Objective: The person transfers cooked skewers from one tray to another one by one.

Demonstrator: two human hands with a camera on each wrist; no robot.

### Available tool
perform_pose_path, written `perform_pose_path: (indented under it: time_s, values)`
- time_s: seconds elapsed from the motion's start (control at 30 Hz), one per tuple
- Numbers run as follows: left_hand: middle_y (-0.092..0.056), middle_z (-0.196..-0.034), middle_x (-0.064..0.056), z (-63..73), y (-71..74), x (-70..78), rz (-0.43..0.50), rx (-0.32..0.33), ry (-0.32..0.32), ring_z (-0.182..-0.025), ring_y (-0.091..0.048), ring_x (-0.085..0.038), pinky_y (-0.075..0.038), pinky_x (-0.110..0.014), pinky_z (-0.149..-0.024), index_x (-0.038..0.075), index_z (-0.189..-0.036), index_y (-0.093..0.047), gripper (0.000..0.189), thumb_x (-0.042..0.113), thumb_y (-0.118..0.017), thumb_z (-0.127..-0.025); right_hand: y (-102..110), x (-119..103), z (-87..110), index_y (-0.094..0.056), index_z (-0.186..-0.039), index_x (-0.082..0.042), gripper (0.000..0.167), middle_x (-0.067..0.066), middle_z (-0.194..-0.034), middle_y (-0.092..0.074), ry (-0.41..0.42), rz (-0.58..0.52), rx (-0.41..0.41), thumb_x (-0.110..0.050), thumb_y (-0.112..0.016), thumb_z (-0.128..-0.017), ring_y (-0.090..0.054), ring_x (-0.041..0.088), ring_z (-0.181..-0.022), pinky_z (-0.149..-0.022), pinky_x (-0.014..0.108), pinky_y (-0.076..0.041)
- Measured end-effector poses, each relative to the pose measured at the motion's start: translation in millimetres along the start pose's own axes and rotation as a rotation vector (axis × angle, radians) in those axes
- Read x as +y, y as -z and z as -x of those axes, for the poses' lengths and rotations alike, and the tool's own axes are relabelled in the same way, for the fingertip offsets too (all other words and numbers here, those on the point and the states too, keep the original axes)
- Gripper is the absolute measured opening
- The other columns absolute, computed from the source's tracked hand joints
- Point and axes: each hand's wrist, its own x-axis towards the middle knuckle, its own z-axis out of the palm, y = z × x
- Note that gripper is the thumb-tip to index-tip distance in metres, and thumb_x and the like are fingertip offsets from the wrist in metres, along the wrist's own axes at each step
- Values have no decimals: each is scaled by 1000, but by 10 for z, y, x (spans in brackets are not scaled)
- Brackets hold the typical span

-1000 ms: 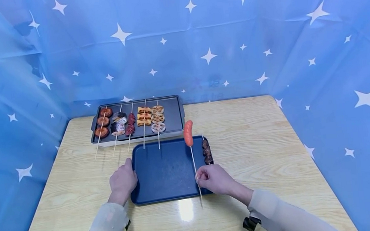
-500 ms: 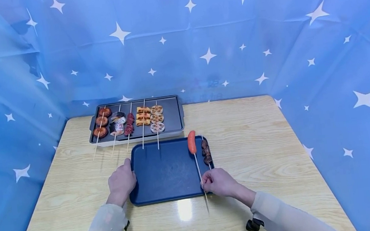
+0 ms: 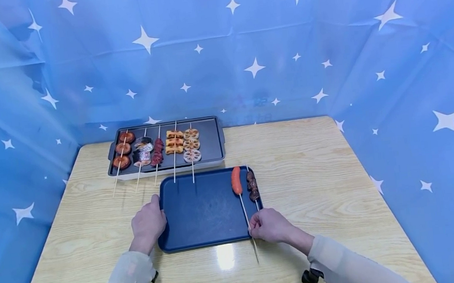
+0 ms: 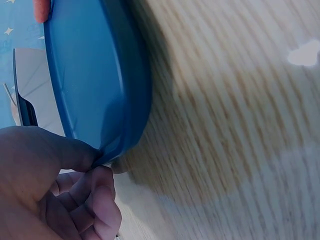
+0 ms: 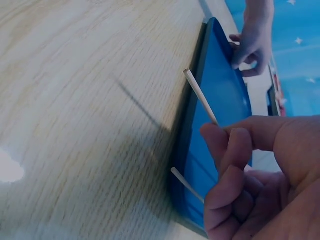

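Note:
My right hand (image 3: 273, 225) pinches the stick of a sausage skewer (image 3: 236, 181) between thumb and fingers, over the right part of a blue tray (image 3: 200, 208). The stick's lower end juts past the tray's front edge. Just right of the sausage, a skewer of dark brown meat pieces (image 3: 252, 187) lies along the tray's right side. In the right wrist view the pinched stick (image 5: 201, 97) stands clear of the rim, with the other stick (image 5: 186, 184) below it. My left hand (image 3: 148, 222) grips the tray's left rim, thumb on top and fingers curled beneath in the left wrist view.
Behind the blue tray stands a dark grill plate (image 3: 210, 138) on a white base. It bears skewers of round brown slices (image 3: 123, 148), fish (image 3: 142, 155), red meat (image 3: 157, 152), yellow pieces (image 3: 174, 142) and lotus root (image 3: 191, 145). Several sticks overhang its front edge.
My right hand has shifted slightly right and toward me, bringing the sausage from above the tray's far edge down over its right part. My left hand keeps its grip on the rim.

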Motion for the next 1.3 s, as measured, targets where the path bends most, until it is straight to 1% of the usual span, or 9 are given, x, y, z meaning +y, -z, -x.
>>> perform_pose_path:
  time_s: [0.23,0.33,0.47,0.7,0.83,1.03,1.17,1.3]
  values:
    - [-67,-88,-22,-1,5,-15,1,-4,-1,-66,-63,-37,-45,-46,-49,3,-111,-50,26,18,-57,-91,-28,11,-9,-64,-62,-16,13,-11,-55,-51,-12,59,26,-12,-66,-74,-46,8,-52,-50,23,-34]
    - [-67,-89,-22,-4,1,-27,1,-3,3,-67,-63,-37,-45,-46,-49,4,-112,-50,26,18,-57,-91,-34,12,-26,-63,-61,-17,14,-11,-55,-51,-36,73,31,-13,-66,-74,-46,8,-52,-50,24,-34]
    - [-67,-90,-22,-7,1,-25,5,-1,-2,-68,-64,-38,-45,-46,-50,4,-113,-51,27,18,-58,-91,-37,16,-23,-63,-62,-17,14,-10,-56,-53,-64,80,43,-12,-68,-74,-47,8,-52,-50,24,-35]
    - [-67,-91,-23,-16,3,-26,1,-4,-1,-68,-64,-38,-46,-47,-50,3,-114,-50,28,18,-58,-92,-51,21,-6,-61,-66,-19,14,-9,-60,-56,-83,146,83,-13,-72,-72,-48,9,-54,-50,26,-36]
    - [-68,-92,-22,-8,-4,-23,-1,-8,1,-68,-64,-36,-46,-46,-50,4,-116,-50,29,19,-58,-92,-57,17,8,-59,-67,-19,16,-7,-62,-55,-80,186,88,-14,-73,-71,-49,11,-55,-50,27,-35]
    - [-68,-91,-23,2,-17,-7,4,11,-1,-68,-64,-38,-45,-47,-50,3,-114,-51,28,18,-59,-91,-58,29,19,-57,-65,-20,18,-7,-61,-53,-86,225,82,-16,-73,-72,-47,11,-54,-49,28,-34]
    - [-68,-90,-23,4,-10,0,3,15,-3,-68,-64,-39,-45,-47,-50,3,-113,-51,28,18,-59,-91,-43,27,9,-57,-61,-21,19,-8,-59,-52,-85,243,72,-18,-71,-74,-47,11,-53,-48,28,-33]
    - [-67,-91,-22,1,-6,0,2,4,0,-68,-64,-37,-45,-46,-50,3,-113,-51,27,18,-58,-92,-27,11,3,-57,-57,-21,26,-8,-55,-50,-86,236,74,-22,-69,-80,-47,11,-51,-46,28,-32]
